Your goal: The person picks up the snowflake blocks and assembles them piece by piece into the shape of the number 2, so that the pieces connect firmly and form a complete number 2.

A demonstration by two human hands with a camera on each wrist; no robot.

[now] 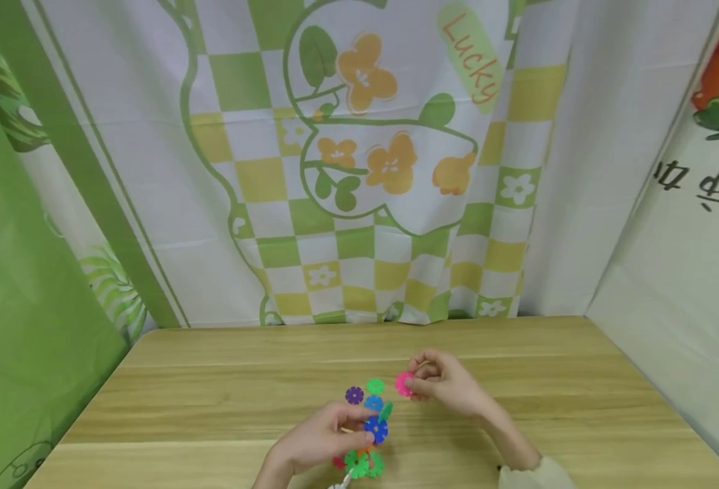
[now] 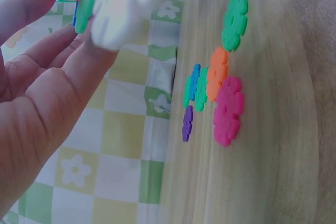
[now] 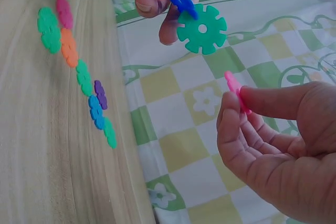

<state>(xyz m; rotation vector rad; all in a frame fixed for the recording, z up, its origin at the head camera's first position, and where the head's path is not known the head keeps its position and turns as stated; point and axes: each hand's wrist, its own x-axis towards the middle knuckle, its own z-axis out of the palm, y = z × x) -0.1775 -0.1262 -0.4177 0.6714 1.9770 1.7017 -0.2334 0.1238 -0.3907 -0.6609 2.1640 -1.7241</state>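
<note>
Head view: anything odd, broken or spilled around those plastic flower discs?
Nothing stands out. The left hand holds a joined cluster of plastic flower-shaped discs; the right hand pinches a single pink flower disc. The loose coloured discs lie flat and grouped on the wooden table, none visibly broken.

The left hand (image 1: pixel 317 438) is held low over the near edge, fingers curled in a grip, the wrist angled inward. The right hand (image 1: pixel 445 384) is raised slightly farther out and to the right, thumb and forefinger (image 3: pixel 273 100) pinched together with the remaining fingers loosely curled, and a pale sleeve cuff (image 1: pixel 533 475) is seen at its forearm.
</note>
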